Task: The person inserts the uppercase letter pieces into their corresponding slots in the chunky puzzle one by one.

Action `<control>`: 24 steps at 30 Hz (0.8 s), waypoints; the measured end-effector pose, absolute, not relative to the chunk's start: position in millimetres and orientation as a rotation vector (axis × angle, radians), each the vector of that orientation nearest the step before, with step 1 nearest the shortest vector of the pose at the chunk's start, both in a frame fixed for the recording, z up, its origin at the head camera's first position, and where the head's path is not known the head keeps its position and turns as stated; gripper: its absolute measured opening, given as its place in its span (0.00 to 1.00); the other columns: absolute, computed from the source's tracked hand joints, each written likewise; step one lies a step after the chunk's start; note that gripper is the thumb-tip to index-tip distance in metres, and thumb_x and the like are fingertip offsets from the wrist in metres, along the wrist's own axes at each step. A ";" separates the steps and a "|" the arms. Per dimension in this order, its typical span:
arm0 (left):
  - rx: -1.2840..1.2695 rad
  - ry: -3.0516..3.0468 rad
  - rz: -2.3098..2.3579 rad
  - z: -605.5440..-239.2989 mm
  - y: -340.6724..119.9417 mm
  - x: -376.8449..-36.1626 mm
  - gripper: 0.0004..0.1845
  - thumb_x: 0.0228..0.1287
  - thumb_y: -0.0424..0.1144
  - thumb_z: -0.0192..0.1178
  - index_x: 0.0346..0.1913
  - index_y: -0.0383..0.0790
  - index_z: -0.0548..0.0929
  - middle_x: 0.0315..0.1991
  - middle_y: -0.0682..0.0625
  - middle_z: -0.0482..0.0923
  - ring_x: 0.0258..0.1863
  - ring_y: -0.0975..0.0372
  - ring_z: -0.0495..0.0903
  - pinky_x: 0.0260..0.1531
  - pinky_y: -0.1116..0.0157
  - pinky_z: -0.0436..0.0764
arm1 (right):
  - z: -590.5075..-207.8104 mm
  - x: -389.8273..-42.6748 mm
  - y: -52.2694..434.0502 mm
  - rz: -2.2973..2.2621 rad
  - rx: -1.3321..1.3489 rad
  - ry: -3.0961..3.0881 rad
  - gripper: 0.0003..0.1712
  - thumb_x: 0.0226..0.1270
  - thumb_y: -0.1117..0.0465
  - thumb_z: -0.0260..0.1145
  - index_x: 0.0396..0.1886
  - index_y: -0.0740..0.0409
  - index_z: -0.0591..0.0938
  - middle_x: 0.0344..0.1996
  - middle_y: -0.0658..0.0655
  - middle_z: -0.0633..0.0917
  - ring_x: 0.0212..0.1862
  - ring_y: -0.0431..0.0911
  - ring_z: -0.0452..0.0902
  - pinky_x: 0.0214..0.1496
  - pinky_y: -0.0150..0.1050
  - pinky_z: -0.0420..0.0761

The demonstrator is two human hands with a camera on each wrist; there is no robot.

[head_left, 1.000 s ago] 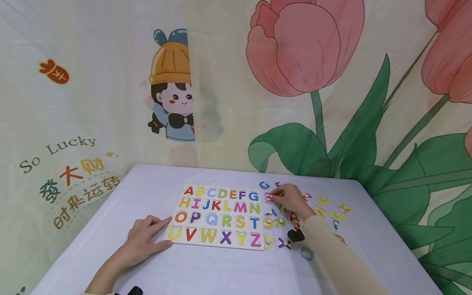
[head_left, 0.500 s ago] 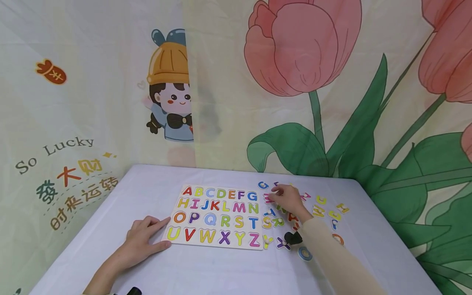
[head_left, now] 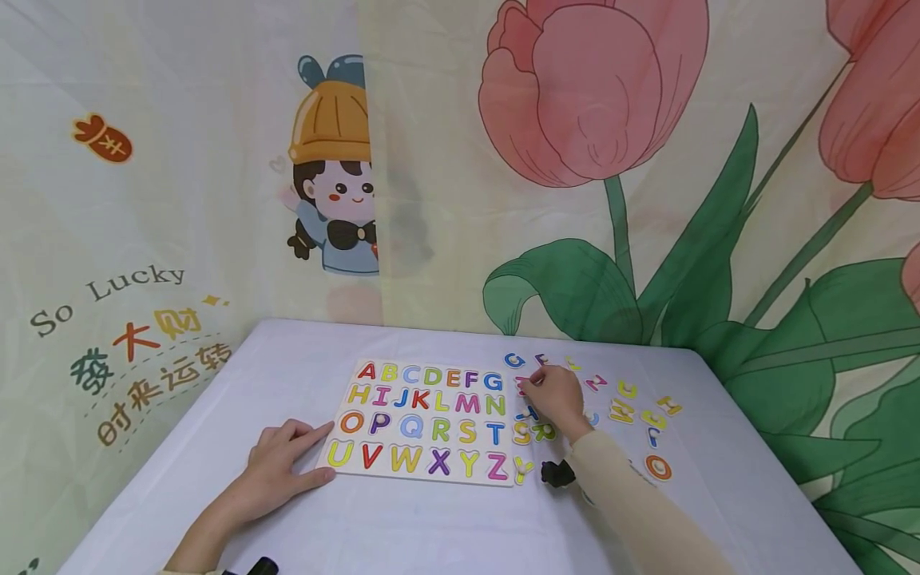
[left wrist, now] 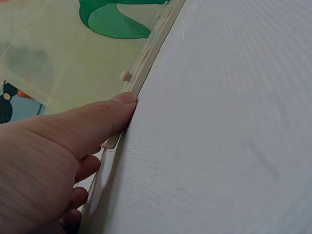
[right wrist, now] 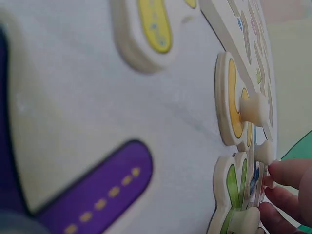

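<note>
A wooden alphabet board (head_left: pixel 424 419) with coloured letters A to Z lies on the white table. My left hand (head_left: pixel 287 463) rests flat at its near left corner, with the thumb (left wrist: pixel 97 119) against the board's edge (left wrist: pixel 146 58). My right hand (head_left: pixel 530 386) is among the loose letter pieces just right of the board. Its fingertips (right wrist: pixel 287 173) pinch the small peg of a pink letter piece (head_left: pixel 522 386). A yellow S piece (right wrist: pixel 236 105) and a green piece (right wrist: pixel 234 190) lie close under that hand.
More loose letters are scattered to the right: a blue G (head_left: pixel 513 360), an orange O (head_left: pixel 657 467), yellow pieces (head_left: pixel 624 411), a yellow Y (head_left: pixel 522 467). A purple piece (right wrist: pixel 97 195) lies near the wrist. Printed fabric hangs behind the table (head_left: pixel 431 527).
My right hand has slid slightly left and nearer, staying on the pink piece, and the forearm now uncovers the orange O. The left hand has not moved.
</note>
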State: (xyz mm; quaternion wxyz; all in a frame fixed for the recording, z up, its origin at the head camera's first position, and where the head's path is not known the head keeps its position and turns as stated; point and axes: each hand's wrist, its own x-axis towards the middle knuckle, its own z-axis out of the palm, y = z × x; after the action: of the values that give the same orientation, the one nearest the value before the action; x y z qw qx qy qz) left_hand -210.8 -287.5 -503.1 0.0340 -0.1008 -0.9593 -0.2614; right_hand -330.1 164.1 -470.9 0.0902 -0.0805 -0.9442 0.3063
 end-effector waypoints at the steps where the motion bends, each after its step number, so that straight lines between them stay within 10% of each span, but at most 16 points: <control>1: -0.308 -2.953 -0.803 -502.8 -287.2 -211.1 0.46 0.58 0.66 0.75 0.76 0.47 0.77 0.55 0.53 0.72 0.55 0.52 0.64 0.50 0.51 0.66 | -470.9 -330.2 163.9 0.913 -0.242 -2.801 0.15 0.69 0.51 0.76 0.39 0.59 0.88 0.31 0.56 0.85 0.38 0.50 0.79 0.31 0.34 0.76; 24: -0.286 -2.964 -0.784 -508.0 -285.6 -213.8 0.46 0.58 0.66 0.75 0.76 0.46 0.77 0.53 0.53 0.73 0.54 0.54 0.64 0.50 0.53 0.67 | -459.3 -334.1 146.1 0.964 0.093 -2.834 0.10 0.71 0.55 0.76 0.45 0.56 0.93 0.36 0.51 0.87 0.41 0.47 0.78 0.44 0.40 0.79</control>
State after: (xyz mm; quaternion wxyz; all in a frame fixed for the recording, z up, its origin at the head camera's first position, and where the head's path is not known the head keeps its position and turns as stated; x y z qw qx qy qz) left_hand -213.8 -285.6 -508.0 0.0312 -0.0929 -0.9621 -0.2545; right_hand -334.1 146.1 -459.3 0.0734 0.0311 -0.9437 0.3210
